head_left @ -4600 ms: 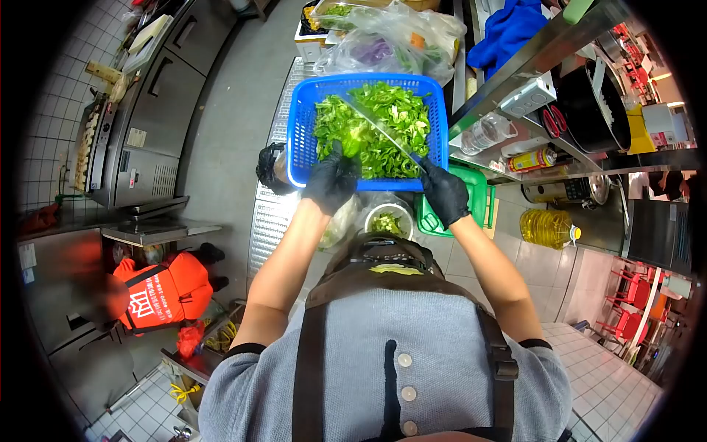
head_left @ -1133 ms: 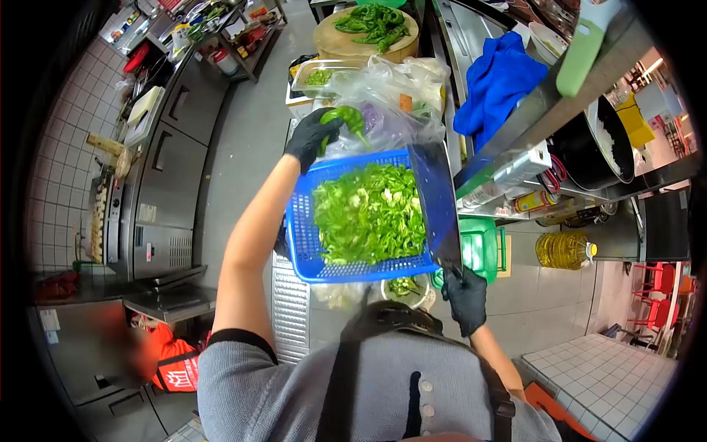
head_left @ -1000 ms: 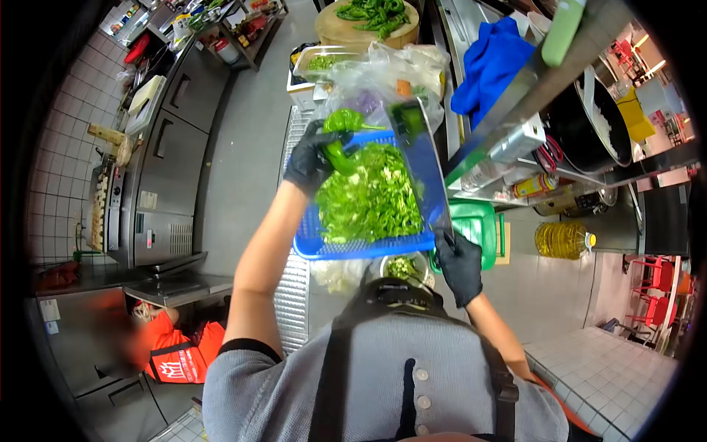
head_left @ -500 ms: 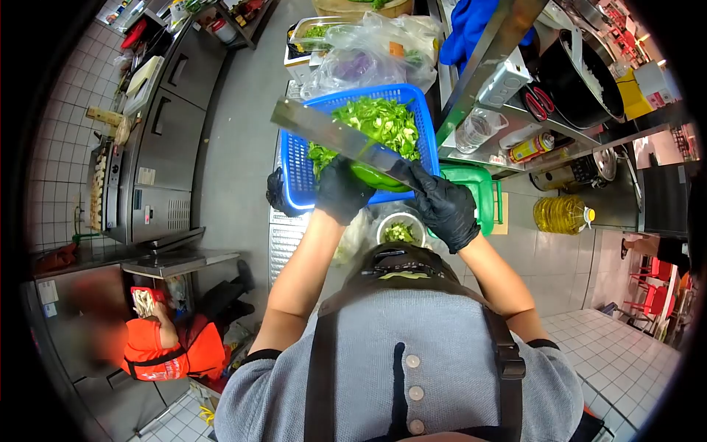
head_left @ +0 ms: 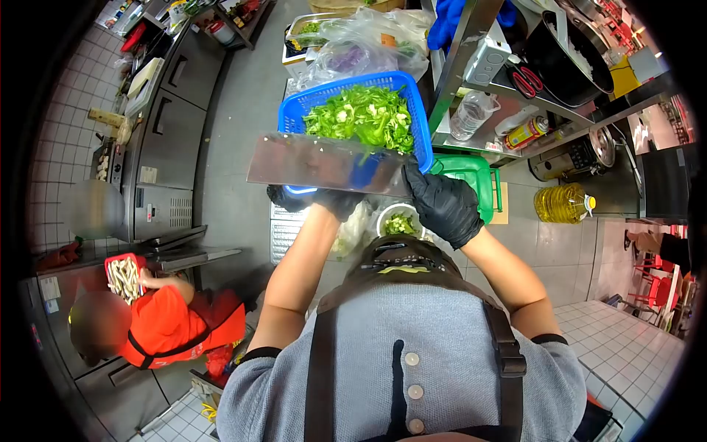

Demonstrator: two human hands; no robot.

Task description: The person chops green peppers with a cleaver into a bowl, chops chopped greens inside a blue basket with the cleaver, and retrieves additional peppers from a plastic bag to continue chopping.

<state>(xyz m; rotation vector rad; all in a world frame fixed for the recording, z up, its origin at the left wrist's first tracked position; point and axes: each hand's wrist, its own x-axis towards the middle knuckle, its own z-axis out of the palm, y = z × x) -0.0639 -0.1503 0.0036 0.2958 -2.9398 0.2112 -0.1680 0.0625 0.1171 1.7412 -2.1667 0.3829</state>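
While gripping a wide knife with the black-gloved right hand, closed around the handle near the centre of the frame, holds the blade broadside, pointing to the left. Has the left hand, black-gloved also, just below the blade and for the most part hidden by it — cannot tell whether pinching something or spread.

Directly above the blade, in the upper centre of the frame, a blue basket with green vegetable pieces heaped inside. Cannot tell whether touching its lower rim with the knife or not.

Below the hands, a white tub with small green and pale bits in it. Just right of the right hand, a green plastic container. At top centre, clear plastic bags and, beside them, a clear box with greens. In the upper right, red-handled scissors, a clear jug, a yellow and red can and a black pot. At the right, lower down, a big bottle of yellow liquid. At lower left — well apart — another person in orange clothing, near a red tray of long pale pieces.
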